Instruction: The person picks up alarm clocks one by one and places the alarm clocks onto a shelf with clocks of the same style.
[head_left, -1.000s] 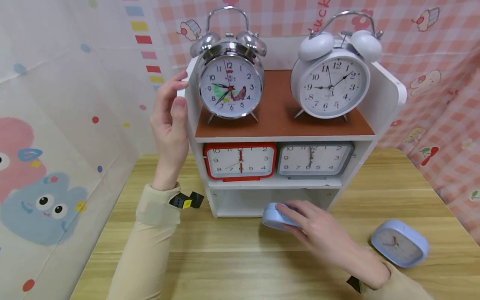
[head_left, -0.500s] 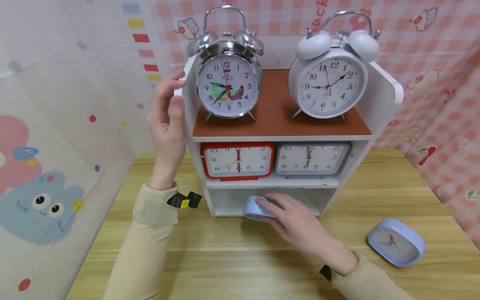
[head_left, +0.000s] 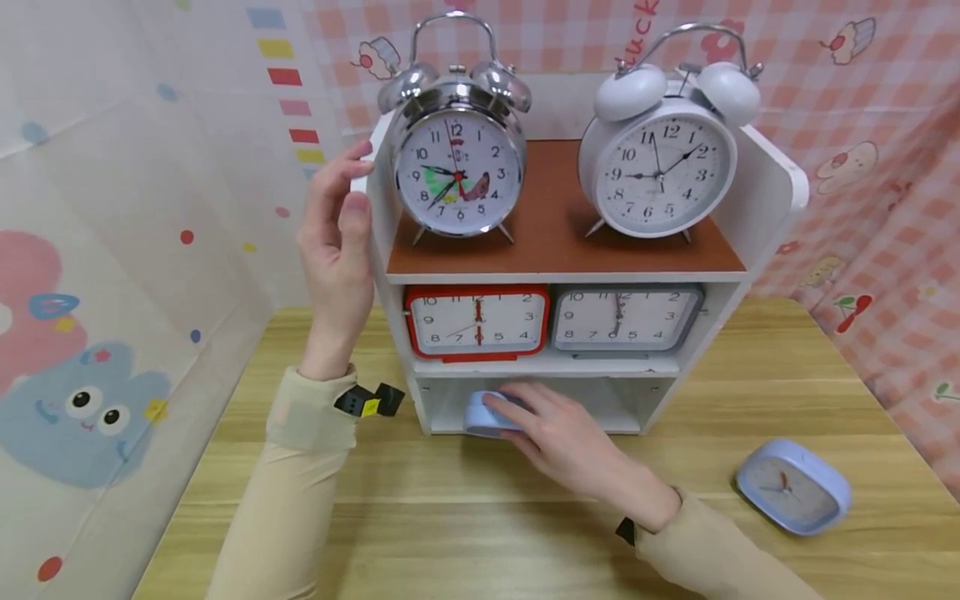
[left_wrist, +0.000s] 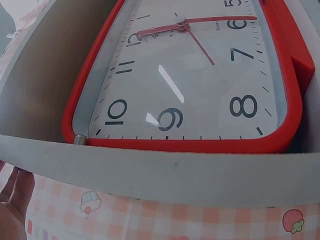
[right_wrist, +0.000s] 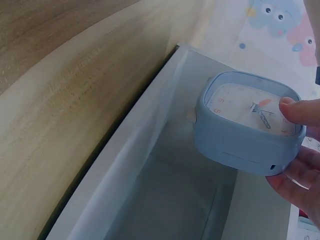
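My right hand (head_left: pixel 558 437) holds a light blue alarm clock (head_left: pixel 480 417) at the mouth of the bottom compartment of a small white shelf (head_left: pixel 772 183), towards its left side. In the right wrist view, the thumb lies on the clock's face side and the fingers are under and behind it; the dial is partly covered. Against the outside of the shelf's left panel rests my left hand (head_left: pixel 337 242), its fingers loosely bent. A second light blue alarm clock (head_left: pixel 795 487) stands on the wooden table (head_left: pixel 450 533) to the right.
On the brown top board stand a silver twin-bell clock (head_left: pixel 460 171) and a white twin-bell clock (head_left: pixel 663 171). A red-framed clock (head_left: pixel 477 322) and a grey-framed clock (head_left: pixel 626 321) fill the middle compartment. Patterned cloth (head_left: pixel 885 250) hangs behind the table.
My right hand has carried the light blue clock leftward, from in front of the shelf to the left part of the bottom compartment. The left hand stays at the side panel.
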